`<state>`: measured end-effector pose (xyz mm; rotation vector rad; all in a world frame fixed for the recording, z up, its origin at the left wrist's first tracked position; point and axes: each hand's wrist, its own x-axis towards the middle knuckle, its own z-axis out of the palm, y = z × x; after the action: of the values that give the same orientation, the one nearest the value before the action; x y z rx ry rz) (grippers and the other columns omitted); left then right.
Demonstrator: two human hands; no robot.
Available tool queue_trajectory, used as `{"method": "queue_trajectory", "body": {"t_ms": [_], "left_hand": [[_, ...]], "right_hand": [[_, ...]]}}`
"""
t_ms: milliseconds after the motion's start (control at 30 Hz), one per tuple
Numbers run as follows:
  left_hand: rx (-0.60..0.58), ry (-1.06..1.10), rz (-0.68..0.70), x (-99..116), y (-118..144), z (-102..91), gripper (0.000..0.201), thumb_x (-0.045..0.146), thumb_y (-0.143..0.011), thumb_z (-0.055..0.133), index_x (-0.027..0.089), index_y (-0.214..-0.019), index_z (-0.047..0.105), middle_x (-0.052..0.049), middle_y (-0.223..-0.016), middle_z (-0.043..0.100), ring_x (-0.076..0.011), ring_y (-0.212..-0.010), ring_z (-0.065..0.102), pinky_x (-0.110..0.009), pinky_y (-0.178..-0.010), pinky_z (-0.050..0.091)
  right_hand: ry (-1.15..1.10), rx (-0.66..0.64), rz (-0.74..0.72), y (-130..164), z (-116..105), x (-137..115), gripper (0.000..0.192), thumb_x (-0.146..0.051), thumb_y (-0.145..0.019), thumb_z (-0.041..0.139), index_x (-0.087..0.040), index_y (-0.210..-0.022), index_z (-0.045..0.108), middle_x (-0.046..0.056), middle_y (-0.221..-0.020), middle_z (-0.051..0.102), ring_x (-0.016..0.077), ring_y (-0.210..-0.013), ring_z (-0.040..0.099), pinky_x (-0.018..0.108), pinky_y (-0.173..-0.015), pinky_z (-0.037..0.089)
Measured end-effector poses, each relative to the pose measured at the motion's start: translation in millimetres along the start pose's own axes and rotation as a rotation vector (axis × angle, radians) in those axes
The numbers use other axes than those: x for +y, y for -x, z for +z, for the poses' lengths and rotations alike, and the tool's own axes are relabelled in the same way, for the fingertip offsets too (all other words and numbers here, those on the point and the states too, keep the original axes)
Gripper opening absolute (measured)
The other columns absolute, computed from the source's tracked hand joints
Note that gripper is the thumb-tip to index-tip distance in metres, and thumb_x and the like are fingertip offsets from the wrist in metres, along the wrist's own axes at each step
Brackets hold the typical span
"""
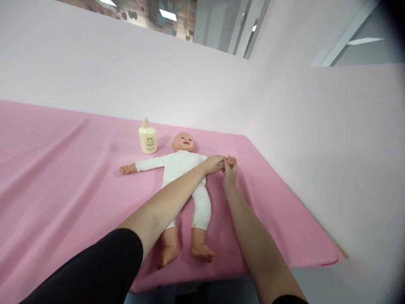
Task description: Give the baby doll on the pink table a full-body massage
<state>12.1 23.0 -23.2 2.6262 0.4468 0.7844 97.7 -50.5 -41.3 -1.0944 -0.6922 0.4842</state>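
A cream bottle [147, 137] (label unreadable) stands near a doll [180, 169] on pink cloth [63, 169]. Left hand [214, 164] and right hand [229, 173], arms outstretched, clasp the doll's hand [232, 160].

Your single head-worn camera looks forward and steeply down from above your own forearms across the pink-covered table [57, 169], close enough that both arms fill the lower frame, facing the pale partition wall [126, 80] behind and its corner at right.
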Motion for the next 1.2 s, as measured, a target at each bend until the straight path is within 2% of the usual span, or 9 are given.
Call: {"method": "queue_trajectory", "body": {"t_ms": [67,167,400,467,600,800,967,1067,1200], "left_hand": [[-0.003,-0.017,0.011,0.3,0.0,0.0,0.029,0.032,-0.085,0.054,0.017,-0.110,0.058,-0.007,-0.105,0.065,-0.0192,-0.096,0.060,-0.030,-0.088,0.044],[-0.002,-0.056,0.025,1.8,0.7,-0.8,0.035,0.034,-0.086,0.055,0.016,-0.116,0.056,-0.009,-0.107,0.064,-0.0198,-0.097,0.059,-0.031,-0.088,0.044],[-0.034,-0.163,0.051,9.2,2.2,-3.2,0.034,0.034,-0.090,0.048,0.016,-0.118,0.054,-0.008,-0.111,0.063,-0.0208,-0.100,0.058,-0.031,-0.088,0.043],[-0.033,-0.176,0.034,11.8,2.4,-3.5,0.033,0.032,-0.092,0.044,0.016,-0.119,0.053,-0.009,-0.113,0.063,-0.0209,-0.101,0.058,-0.032,-0.089,0.043],[-0.039,-0.178,-0.008,16.8,3.2,-4.2,0.034,0.029,-0.094,0.036,0.016,-0.123,0.050,-0.011,-0.116,0.061,-0.0211,-0.103,0.058,-0.033,-0.089,0.042],[-0.032,-0.151,0.011,13.9,2.4,-0.2,0.040,0.026,-0.095,0.036,0.014,-0.132,0.040,-0.014,-0.122,0.059,-0.0213,-0.108,0.057,-0.033,-0.092,0.041],[-0.016,-0.156,0.060,9.3,0.1,2.4,0.046,0.023,-0.093,0.037,0.010,-0.138,0.033,-0.015,-0.118,0.062,-0.0206,-0.103,0.060,-0.033,-0.090,0.043],[-0.022,-0.129,0.060,12.0,0.2,-1.0,0.040,0.020,-0.092,0.037,0.011,-0.131,0.042,-0.012,-0.109,0.066,-0.0188,-0.097,0.062,-0.030,-0.086,0.045],[-0.052,-0.163,0.022,17.3,1.6,-6.6,0.024,0.023,-0.091,0.041,0.014,-0.103,0.061,-0.008,-0.099,0.069,-0.0184,-0.090,0.063,-0.028,-0.082,0.045]], "right_hand": [[-0.041,0.020,0.008,1.2,0.4,-1.5,0.055,-0.048,-0.065,0.067,-0.016,-0.107,0.053,0.008,-0.101,0.062,0.0148,-0.079,0.060,0.022,-0.053,0.046],[-0.064,0.039,0.025,1.9,0.5,-4.7,0.049,-0.052,-0.069,0.064,-0.016,-0.100,0.055,0.003,-0.087,0.062,0.0119,-0.070,0.057,0.020,-0.051,0.043],[-0.035,0.080,0.055,-4.1,-2.8,-1.3,0.045,-0.059,-0.082,0.044,-0.016,-0.090,0.056,-0.002,-0.070,0.055,0.0071,-0.051,0.047,0.018,-0.043,0.034],[-0.006,0.065,0.036,-5.2,-3.7,0.3,0.044,-0.057,-0.083,0.043,-0.016,-0.094,0.056,-0.001,-0.071,0.055,0.0068,-0.050,0.046,0.018,-0.043,0.035],[0.059,0.029,-0.046,-4.5,-5.6,0.6,0.047,-0.050,-0.082,0.048,-0.017,-0.115,0.052,0.001,-0.084,0.058,0.0060,-0.051,0.045,0.019,-0.046,0.037],[0.100,0.038,-0.090,-3.3,-7.6,-1.8,0.040,-0.049,-0.079,0.050,-0.016,-0.101,0.057,-0.002,-0.070,0.053,0.0062,-0.049,0.041,0.019,-0.046,0.036],[0.085,0.049,-0.059,-3.0,-7.3,-2.7,0.044,-0.048,-0.077,0.053,-0.015,-0.107,0.057,0.003,-0.084,0.059,0.0075,-0.056,0.048,0.020,-0.050,0.040],[0.050,0.022,-0.008,-3.2,-6.4,-0.7,0.052,-0.047,-0.072,0.060,-0.015,-0.113,0.054,0.005,-0.095,0.060,0.0089,-0.063,0.053,0.020,-0.052,0.042],[0.037,0.020,0.044,-3.9,-5.8,2.1,0.054,-0.046,-0.067,0.066,-0.016,-0.109,0.053,0.004,-0.091,0.060,0.0094,-0.064,0.054,0.019,-0.051,0.041]]}}
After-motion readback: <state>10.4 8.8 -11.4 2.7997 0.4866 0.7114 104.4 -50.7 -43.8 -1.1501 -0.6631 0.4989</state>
